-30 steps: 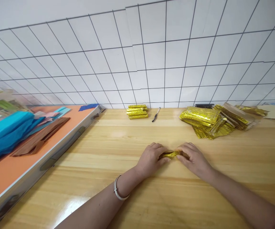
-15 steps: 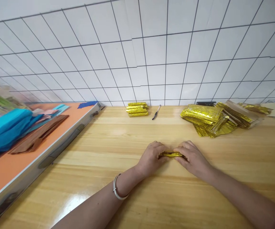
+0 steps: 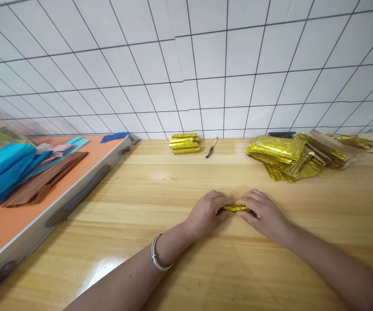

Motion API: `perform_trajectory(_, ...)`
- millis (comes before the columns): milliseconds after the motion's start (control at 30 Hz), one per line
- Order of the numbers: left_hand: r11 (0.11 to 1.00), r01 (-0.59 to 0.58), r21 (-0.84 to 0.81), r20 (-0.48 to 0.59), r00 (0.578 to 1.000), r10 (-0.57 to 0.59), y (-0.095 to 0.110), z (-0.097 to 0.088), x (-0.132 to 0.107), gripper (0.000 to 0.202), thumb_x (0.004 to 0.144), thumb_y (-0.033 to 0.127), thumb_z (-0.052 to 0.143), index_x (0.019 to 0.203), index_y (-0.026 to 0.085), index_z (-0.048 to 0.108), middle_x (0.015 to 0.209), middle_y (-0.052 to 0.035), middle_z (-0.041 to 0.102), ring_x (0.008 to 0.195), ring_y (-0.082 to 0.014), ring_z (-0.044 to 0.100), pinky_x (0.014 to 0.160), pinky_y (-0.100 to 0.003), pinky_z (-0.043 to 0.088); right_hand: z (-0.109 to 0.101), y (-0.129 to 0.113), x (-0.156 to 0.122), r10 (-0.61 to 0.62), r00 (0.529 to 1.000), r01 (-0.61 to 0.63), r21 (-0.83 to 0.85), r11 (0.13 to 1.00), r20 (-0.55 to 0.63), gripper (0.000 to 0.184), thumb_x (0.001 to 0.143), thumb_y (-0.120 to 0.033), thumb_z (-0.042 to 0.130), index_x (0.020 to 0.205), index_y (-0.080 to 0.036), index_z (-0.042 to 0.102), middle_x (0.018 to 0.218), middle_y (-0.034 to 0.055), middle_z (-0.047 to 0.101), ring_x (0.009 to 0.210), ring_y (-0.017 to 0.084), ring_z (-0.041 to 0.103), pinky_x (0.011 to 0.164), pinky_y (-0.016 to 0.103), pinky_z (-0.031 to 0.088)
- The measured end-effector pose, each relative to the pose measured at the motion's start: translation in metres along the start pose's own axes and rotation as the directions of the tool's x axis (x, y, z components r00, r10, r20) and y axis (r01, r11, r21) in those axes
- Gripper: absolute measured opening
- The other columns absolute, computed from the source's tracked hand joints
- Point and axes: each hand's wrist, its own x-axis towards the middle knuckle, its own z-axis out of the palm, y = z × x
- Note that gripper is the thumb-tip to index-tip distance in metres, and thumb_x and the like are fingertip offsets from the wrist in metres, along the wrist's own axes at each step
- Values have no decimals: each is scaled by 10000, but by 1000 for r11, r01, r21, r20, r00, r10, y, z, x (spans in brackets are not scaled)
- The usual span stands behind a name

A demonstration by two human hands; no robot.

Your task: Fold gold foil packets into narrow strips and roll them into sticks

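On the wooden table point(image 3: 180, 185) my left hand point(image 3: 206, 212) and my right hand point(image 3: 264, 212) are closed side by side over a small folded gold foil piece point(image 3: 235, 208). Only a thin strip of the foil shows between the fingers. A silver bangle point(image 3: 156, 255) circles my left wrist. Both hands press the foil down against the tabletop.
A small stack of folded gold foil strips point(image 3: 184, 143) lies by the tiled wall, with a black pen point(image 3: 211, 147) beside it. A loose heap of gold foil sheets point(image 3: 290, 156) sits at the right. At the left an orange board point(image 3: 18, 220) carries blue and brown paper.
My hands have drawn closer together, so less of the gold foil shows between them. The view has tilted slightly; nothing else on the table moved.
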Motion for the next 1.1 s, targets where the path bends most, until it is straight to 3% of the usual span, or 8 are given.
perform_trajectory(267, 999, 39, -31, 18, 999, -39, 4, -5, 0, 237, 820, 185, 581, 1049, 204, 639, 888, -46, 634, 849, -165, 569, 757, -263, 464, -1, 0, 0, -29, 999, 30, 23, 999, -41, 117, 863, -230, 556, 969, -219, 603, 861, 54, 631, 836, 202, 539, 754, 372, 445)
perform_trajectory(467, 992, 103, -76, 50, 994, -99, 8, -10, 0, 260, 819, 203, 587, 1079, 195, 601, 955, -48, 637, 840, -152, 586, 719, -236, 475, -2, 0, -2, 20, 998, -16, 48, 999, -66, 187, 846, -213, 571, 1031, -237, 583, 917, 55, 645, 883, 211, 553, 785, 380, 461)
perform_trajectory(600, 993, 81, -88, 39, 996, -78, 5, -8, 1, 265, 842, 194, 562, 1104, 204, 601, 977, -52, 640, 861, -155, 590, 751, -249, 481, -3, -1, -2, 11, 998, -11, -2, 1000, -68, 247, 857, -200, 555, 1101, -238, 561, 961, 58, 650, 909, 216, 548, 806, 394, 454)
perform_trajectory(867, 1000, -21, 4, 22, 1000, 21, -4, -3, 1, 251, 850, 228, 573, 1092, 223, 642, 1045, -71, 645, 973, -198, 574, 878, -329, 467, -4, 0, -2, -8, 1000, 7, -50, 999, -23, 160, 876, -248, 535, 1015, -230, 612, 926, 61, 651, 885, 216, 551, 787, 394, 453)
perform_trajectory(1100, 1000, 16, -14, 18, 1000, -16, -1, -3, 0, 236, 853, 205, 567, 1079, 212, 636, 1016, -59, 648, 949, -184, 570, 865, -310, 465, 1, 2, -3, 10, 1000, -11, -78, 997, -21, 218, 871, -249, 535, 1072, -220, 612, 935, 79, 648, 904, 232, 553, 796, 422, 467)
